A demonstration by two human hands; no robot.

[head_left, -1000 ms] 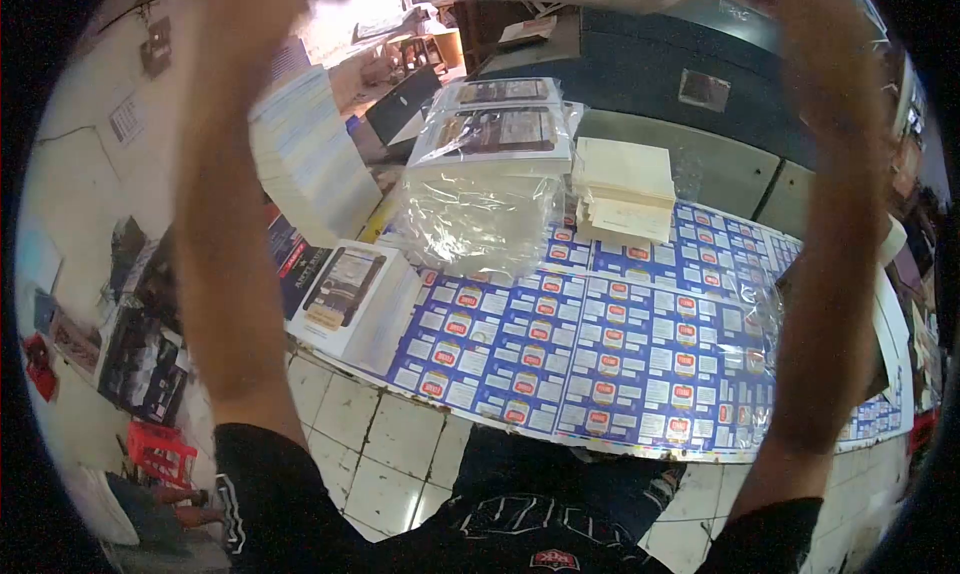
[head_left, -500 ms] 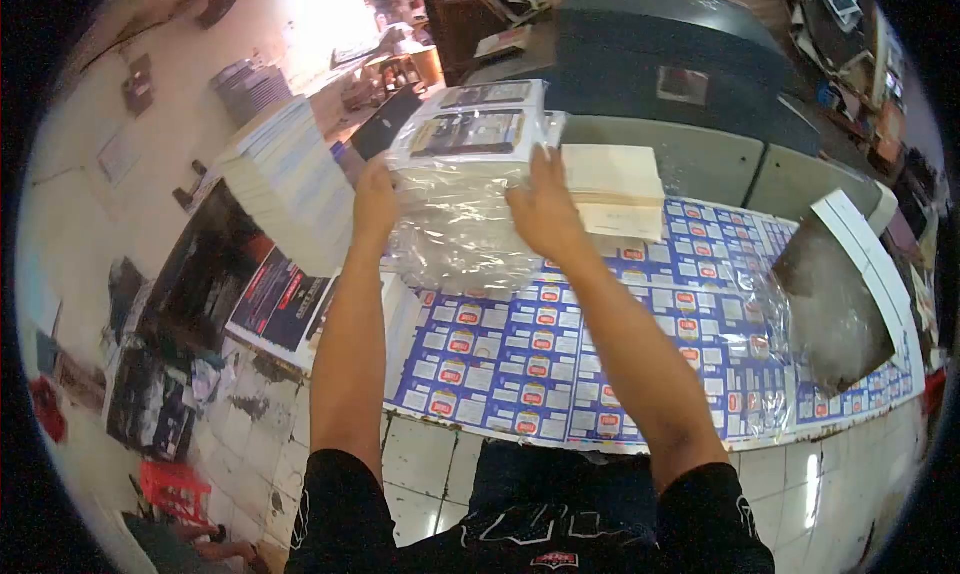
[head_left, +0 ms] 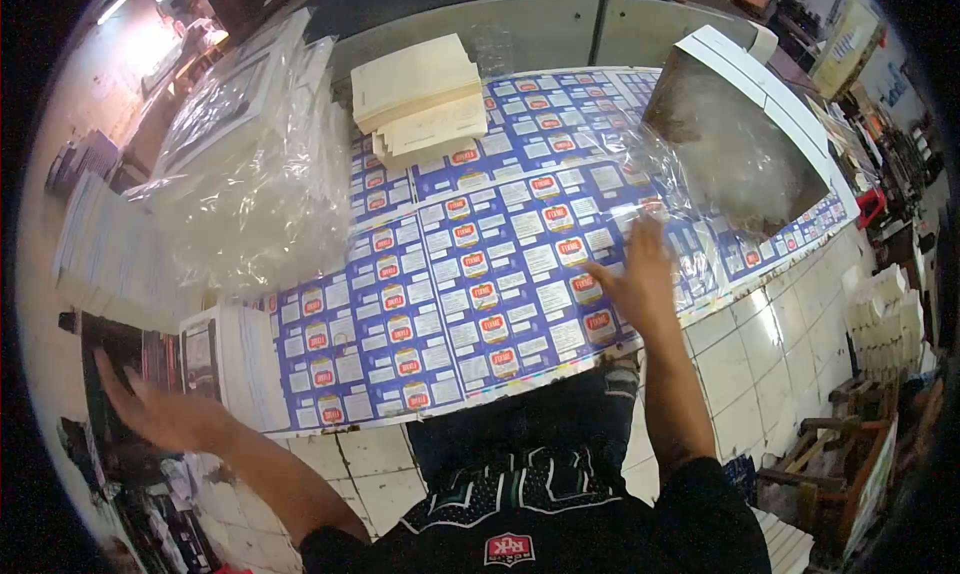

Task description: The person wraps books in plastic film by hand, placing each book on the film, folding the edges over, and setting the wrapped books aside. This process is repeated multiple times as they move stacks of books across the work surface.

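My left hand (head_left: pixel 170 412) is open, fingers spread, at the table's left front corner beside a stack of printed paper (head_left: pixel 235 364). It holds nothing. My right hand (head_left: pixel 645 282) hovers open over blue printed sheets (head_left: pixel 480 294) covering the table. Its fingertips are close to clear plastic film (head_left: pixel 690 239) lying on those sheets. At the left back of the table stands a pack of printed paper wrapped in clear plastic (head_left: pixel 250 189), apart from both hands. Cream paper stacks (head_left: pixel 415 89) sit to the right of that pack.
A dark sheet under plastic with a white border (head_left: pixel 745 139) lies at the table's right end. Tall paper stacks (head_left: pixel 120 239) rise on the left. Grey panels (head_left: pixel 500 24) stand behind the table. On the right are a wooden rack (head_left: pixel 840 464) and piled paper (head_left: pixel 890 324).
Both hands have let go of the plastic-wrapped pack, which now stands at the left back. My left hand has moved left and nearer, my right hand rightward. The view has turned right.
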